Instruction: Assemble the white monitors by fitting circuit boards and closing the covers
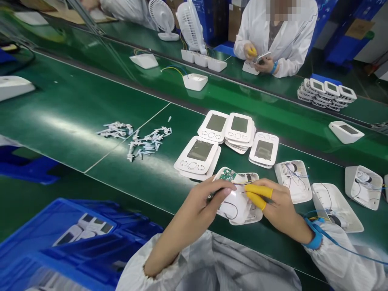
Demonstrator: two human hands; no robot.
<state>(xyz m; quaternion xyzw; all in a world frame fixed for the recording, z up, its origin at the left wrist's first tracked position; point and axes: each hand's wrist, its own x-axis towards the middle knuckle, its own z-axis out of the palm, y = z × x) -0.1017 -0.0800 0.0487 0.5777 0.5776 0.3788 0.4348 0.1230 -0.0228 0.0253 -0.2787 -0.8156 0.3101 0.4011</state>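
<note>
My left hand (202, 202) is closed on a white plastic cover (235, 206) that carries a green circuit board (227, 174) at its top. Yellow finger cots sit on two fingers of my right hand (280, 208), which pinches thin wires (241, 184) over the cover. Beneath the cover lies an open white housing (254, 218), mostly hidden. Just beyond my hands are white display panels (198, 155) with grey screens, some stacked. Open white housings (295, 184) with wires inside lie to the right of my right hand.
Small pale plastic parts (145, 143) lie in piles to the left. Green conveyor belt (273, 109) runs behind, carrying white housings (195, 81). Across it, a co-worker (279, 40) holds a part. Blue crates (69, 242) stand lower left. A blue wrist strap cord (351, 246) trails rightward.
</note>
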